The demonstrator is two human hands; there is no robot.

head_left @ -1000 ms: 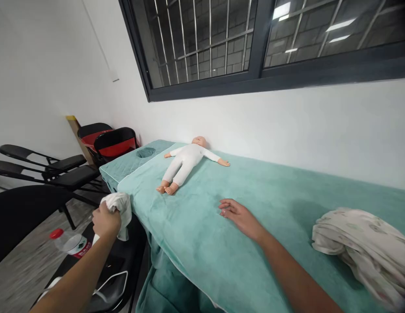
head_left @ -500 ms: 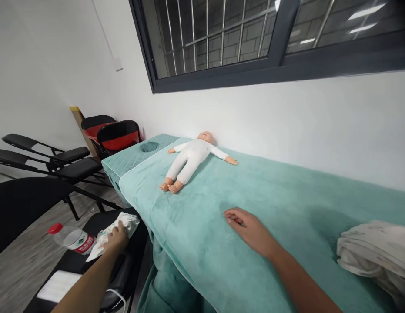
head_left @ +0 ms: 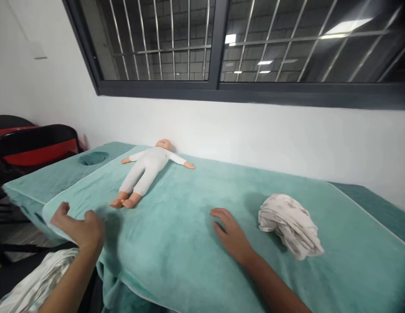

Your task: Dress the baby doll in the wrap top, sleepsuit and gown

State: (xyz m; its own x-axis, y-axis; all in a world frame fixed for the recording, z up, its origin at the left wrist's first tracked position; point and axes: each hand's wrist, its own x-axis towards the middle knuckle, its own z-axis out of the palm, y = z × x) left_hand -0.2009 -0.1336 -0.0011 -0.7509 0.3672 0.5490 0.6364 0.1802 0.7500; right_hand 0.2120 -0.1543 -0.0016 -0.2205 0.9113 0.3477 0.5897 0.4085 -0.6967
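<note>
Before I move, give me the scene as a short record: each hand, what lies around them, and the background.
Left hand: empty, raised near the edge of the teal cover
Right hand: empty, fingers slightly curled; contact with cover unclear
Doll: lying in white clothing, arms spread, feet towards left hand
Patterned cloth: crumpled, right of right hand
Pale cloth: bunched by left forearm
Background: barred window, black-and-red chairs

The green plush-looking cloth cover [head_left: 195,195] looked soft and matt, the crumpled white patterned cloth [head_left: 289,224] matt and wrinkled.
</note>
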